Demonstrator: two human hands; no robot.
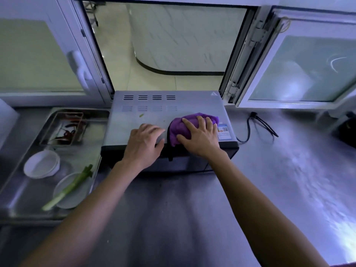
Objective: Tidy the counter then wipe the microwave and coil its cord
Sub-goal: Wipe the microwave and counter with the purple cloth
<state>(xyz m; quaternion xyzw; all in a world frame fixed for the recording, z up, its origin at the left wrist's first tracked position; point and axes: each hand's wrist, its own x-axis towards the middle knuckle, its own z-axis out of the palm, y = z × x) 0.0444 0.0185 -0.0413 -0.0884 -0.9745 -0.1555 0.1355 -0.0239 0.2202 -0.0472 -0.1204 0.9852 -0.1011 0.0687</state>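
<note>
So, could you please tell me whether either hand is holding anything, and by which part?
The right hand presses the purple cloth flat on the microwave top, fingers spread; no real grip. The left hand rests on the front edge, holding nothing.

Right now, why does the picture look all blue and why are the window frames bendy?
In the head view, dim bluish light tints everything; the wide-angle lens curves the window frames near the edges; glare whitens the steel counter on the right; the purple cloth under the right hand on the microwave looks fairly sharp, the edges smeared.
</note>
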